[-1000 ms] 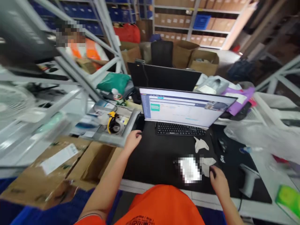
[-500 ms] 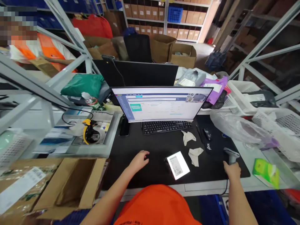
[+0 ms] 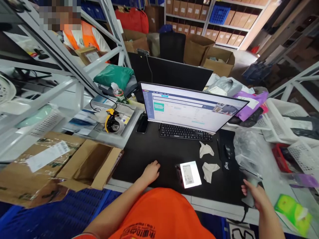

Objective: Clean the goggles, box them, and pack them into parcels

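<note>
My left hand (image 3: 151, 172) rests on the black desk mat (image 3: 161, 156), fingers loosely curled, holding nothing. Just to its right lies a small dark packet with a white printed label (image 3: 189, 174). My right hand (image 3: 254, 196) is wrapped round the grey handle of a barcode scanner (image 3: 249, 186) at the mat's right edge. Two crumpled white tissues (image 3: 208, 171) lie beyond the packet. A monitor (image 3: 191, 108) and keyboard (image 3: 185, 132) stand farther back.
An open cardboard box (image 3: 92, 164) sits left of the desk. A tray with a yellow tape dispenser (image 3: 111, 120), a phone (image 3: 142, 123) and a mouse (image 3: 228, 151) are near. Clear plastic bags (image 3: 251, 152) and white baskets (image 3: 281, 122) crowd the right. A person in an orange vest (image 3: 81, 35) works behind the shelving.
My right hand went from the packet to the scanner at the right and took hold of it. My left hand drew back from the tray to the mat near me.
</note>
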A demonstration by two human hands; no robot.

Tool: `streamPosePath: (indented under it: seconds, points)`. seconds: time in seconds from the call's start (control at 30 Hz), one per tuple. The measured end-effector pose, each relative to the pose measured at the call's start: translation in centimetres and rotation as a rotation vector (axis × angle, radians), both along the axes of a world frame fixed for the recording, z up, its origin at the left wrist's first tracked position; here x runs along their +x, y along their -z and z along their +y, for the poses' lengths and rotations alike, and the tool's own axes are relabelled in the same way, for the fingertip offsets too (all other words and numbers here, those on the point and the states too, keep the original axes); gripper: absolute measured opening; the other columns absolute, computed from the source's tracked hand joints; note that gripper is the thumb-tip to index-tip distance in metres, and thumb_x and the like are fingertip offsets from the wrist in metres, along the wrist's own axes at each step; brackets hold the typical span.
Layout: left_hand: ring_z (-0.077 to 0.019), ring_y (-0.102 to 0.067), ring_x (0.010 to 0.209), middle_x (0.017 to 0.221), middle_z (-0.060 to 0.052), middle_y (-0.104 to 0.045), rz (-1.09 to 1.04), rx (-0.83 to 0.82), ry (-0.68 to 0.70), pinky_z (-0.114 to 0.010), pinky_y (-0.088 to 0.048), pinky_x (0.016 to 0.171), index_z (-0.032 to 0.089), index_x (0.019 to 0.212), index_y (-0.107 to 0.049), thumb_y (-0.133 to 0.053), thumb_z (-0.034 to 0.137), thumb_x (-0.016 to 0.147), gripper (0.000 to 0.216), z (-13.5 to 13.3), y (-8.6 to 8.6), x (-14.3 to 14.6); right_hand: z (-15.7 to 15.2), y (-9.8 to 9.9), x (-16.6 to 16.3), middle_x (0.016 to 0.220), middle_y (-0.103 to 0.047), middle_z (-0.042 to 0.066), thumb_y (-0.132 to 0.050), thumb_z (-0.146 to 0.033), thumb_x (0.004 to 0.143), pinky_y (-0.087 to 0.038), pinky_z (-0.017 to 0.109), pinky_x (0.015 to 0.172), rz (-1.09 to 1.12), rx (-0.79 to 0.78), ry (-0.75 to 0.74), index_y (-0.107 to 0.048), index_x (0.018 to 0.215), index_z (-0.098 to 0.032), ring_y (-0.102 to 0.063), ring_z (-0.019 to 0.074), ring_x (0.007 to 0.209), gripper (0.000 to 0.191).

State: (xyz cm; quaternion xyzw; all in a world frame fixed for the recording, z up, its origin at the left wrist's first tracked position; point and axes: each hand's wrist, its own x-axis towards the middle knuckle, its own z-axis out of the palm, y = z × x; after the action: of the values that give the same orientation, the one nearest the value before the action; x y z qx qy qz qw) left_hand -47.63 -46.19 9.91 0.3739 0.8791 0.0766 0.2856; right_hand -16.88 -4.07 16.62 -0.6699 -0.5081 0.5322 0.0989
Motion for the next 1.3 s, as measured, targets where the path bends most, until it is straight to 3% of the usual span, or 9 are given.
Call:
streamPosePath:
  seconds: [0.1,0.27,0.4,0.6,0.77,0.93,1.07,1.17,1.3]
  points:
    - [-0.0268,-0.062,0.102,0.114,-0.012,-0.059,0.037,-0.003,0.009,-0.039,-0.047,0.092,0.016,0.104,-0.063,-0.056,0.016,0.087,0.019,0.1,0.4,-0.1,-7.8,-6.8,-2.0,0.060,-0.065,-0.001,-0.079,-0.043,0.066,-0.050,0.027,0.046,0.069,-0.032,-0.272,-0.058,0.112,-0.018,-0.061,0.0170,0.048,0.056]
    - [-0.0265,-0.059,0.102,0.116,-0.012,-0.057,0.067,0.004,0.060,-0.040,-0.044,0.091,0.017,0.107,-0.060,-0.053,0.018,0.091,0.018,-0.3,1.5,0.1,-19.1,-14.2,-4.1,0.063,-0.064,-0.001,-0.070,-0.048,0.076,-0.049,0.026,0.048,-0.087,-0.129,-0.689,-0.059,0.107,-0.017,-0.062,0.0161,0.050,0.045]
    - [-0.0252,-0.059,0.106,0.117,-0.010,-0.057,0.070,0.048,0.092,-0.038,-0.043,0.093,0.018,0.111,-0.059,-0.053,0.019,0.092,0.020,-1.0,2.1,0.0,-22.8,-16.4,-4.6,0.066,-0.064,-0.002,-0.065,-0.043,0.080,-0.046,0.022,0.045,-0.168,-0.151,-0.777,-0.059,0.107,-0.018,-0.063,0.0151,0.052,0.037]
    - [-0.0247,-0.059,0.106,0.119,-0.010,-0.057,0.067,0.100,0.118,-0.037,-0.043,0.093,0.019,0.112,-0.060,-0.055,0.016,0.090,0.022,-1.6,2.1,-0.3,-24.2,-16.8,-5.3,0.063,-0.062,-0.003,-0.063,-0.038,0.081,-0.038,0.020,0.040,-0.204,-0.143,-0.803,-0.058,0.102,-0.019,-0.061,0.0139,0.049,0.029]
    - [-0.0243,-0.058,0.108,0.122,-0.010,-0.057,0.070,0.111,0.107,-0.037,-0.043,0.095,0.019,0.115,-0.059,-0.056,0.015,0.090,0.025,-1.9,2.0,0.1,-22.4,-14.1,-3.8,0.067,-0.066,-0.001,-0.065,-0.045,0.079,-0.049,0.024,0.047,-0.115,-0.077,-0.651,-0.056,0.109,-0.019,-0.065,0.0165,0.051,0.041]
    - [-0.0263,-0.058,0.105,0.118,-0.012,-0.058,0.097,0.122,0.049,-0.039,-0.043,0.093,0.017,0.110,-0.060,-0.054,0.014,0.088,0.023,-1.5,2.3,0.7,-14.3,-5.3,-1.3,0.071,-0.069,0.001,-0.065,-0.038,0.080,-0.053,0.027,0.052,-0.237,0.166,-0.427,-0.054,0.104,-0.019,-0.070,0.0187,0.055,0.032]
    - [-0.0273,-0.058,0.107,0.117,-0.012,-0.058,0.110,0.135,-0.010,-0.041,-0.042,0.094,0.017,0.107,-0.059,-0.053,0.012,0.086,0.022,-1.3,2.6,1.1,-6.7,1.1,0.0,0.064,-0.068,0.005,-0.061,-0.033,0.078,-0.058,0.033,0.065,-0.428,0.211,-0.368,-0.059,0.088,-0.019,-0.075,0.0267,0.069,0.017]
    - [-0.0252,-0.057,0.111,0.119,-0.010,-0.058,0.108,0.154,-0.038,-0.038,-0.041,0.097,0.019,0.108,-0.058,-0.054,0.013,0.086,0.023,-1.5,2.7,1.2,-3.2,3.6,0.4,0.060,-0.068,0.007,-0.061,-0.036,0.076,-0.058,0.040,0.077,-0.469,0.240,-0.397,-0.059,0.082,-0.020,-0.076,0.0330,0.081,0.016]
    - [-0.0225,-0.057,0.112,0.118,-0.008,-0.059,0.122,0.166,-0.098,-0.035,-0.041,0.097,0.021,0.106,-0.057,-0.054,0.014,0.085,0.022,-1.6,2.8,1.6,-1.0,5.1,1.3,0.068,-0.072,0.012,-0.065,-0.039,0.073,-0.055,0.044,0.087,-0.483,0.257,-0.475,-0.060,0.078,-0.021,-0.074,0.0379,0.096,0.019]
